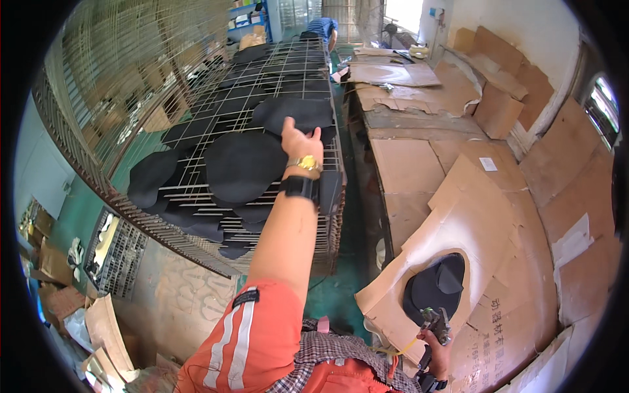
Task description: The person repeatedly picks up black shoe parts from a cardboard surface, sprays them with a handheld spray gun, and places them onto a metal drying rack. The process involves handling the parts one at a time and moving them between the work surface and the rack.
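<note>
My left hand (pixel 303 143) reaches out over the wire rack (pixel 190 194), its fingers apart at the near edge of a flat black sheet piece (pixel 291 114). I see no grip on that piece. Just nearer on the rack lies a rounded black sheet piece (pixel 244 167), beside my left wrist. My right hand (pixel 436 347) is closed around a metal spray gun (pixel 435 324) with a yellow hose (pixel 401 352). The gun is in front of black cut pieces (pixel 429 288), which lie overlapped on a pale-coated cardboard sheet (pixel 481 223).
More black pieces lie across the rack, some on lower levels. A tilted wire grid (pixel 118 72) stands along its left side. Cardboard covers the bench (pixel 413 164) at right, with a narrow floor gap (pixel 354 242) between. Another person in blue (pixel 321 27) bends beyond the rack.
</note>
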### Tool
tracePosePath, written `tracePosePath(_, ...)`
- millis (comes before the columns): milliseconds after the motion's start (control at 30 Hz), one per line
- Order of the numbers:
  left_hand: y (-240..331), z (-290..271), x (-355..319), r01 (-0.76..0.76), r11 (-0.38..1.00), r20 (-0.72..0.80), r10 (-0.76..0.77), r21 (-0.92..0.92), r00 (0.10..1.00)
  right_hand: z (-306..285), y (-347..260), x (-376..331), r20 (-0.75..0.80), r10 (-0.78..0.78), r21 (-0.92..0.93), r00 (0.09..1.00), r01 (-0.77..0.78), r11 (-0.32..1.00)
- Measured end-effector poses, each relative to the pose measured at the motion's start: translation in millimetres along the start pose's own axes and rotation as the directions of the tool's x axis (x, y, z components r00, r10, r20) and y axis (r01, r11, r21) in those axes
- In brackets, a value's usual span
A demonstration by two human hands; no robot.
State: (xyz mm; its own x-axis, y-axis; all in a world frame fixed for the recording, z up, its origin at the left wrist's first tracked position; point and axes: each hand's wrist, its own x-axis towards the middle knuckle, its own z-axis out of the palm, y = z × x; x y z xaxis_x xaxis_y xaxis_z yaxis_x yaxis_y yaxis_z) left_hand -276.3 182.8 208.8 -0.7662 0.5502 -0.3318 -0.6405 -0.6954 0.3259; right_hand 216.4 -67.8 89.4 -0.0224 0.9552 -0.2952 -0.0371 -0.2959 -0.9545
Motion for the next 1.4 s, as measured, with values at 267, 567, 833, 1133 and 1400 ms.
tracePosePath(267, 13.6, -26.8, -91.3, -0.151, 0.943, 0.567, -0.047, 0.297, 0.823, -24.0, -17.8, -50.1, -0.114, -0.083, -0.011, 0.990, 0.082, 0.997)
tracePosePath(567, -143.7, -174.3, -192.7, -0.376, 0.446, 0.582, -0.667, 0.812, 0.465, -39.5, -22.5, -161.5, -0.251, -0.006, 0.026, 0.968, 0.013, 1.000)
tracePosePath(833, -265.8, -343.5, -247.5, -0.973, 0.113, 0.236, -0.970, 0.199, -0.064, -21.4, -31.5, -190.3, -0.467, -0.085, -0.001, 0.880, 0.096, 0.995)
tracePosePath(1133, -217.5, -314.5, -201.7, -0.800, 0.070, 0.561, -0.749, 0.596, 0.353, -18.8, -31.4, -198.6, -0.444, -0.034, 0.105, 0.895, 0.089, 0.990)
tracePosePath(1400, -178.7, -273.1, -160.1, -0.651, 0.087, 0.511, -0.700, 0.754, 0.499, -23.0, -31.1, -221.2, -0.455, -0.011, 0.081, 0.891, 0.053, 0.995)
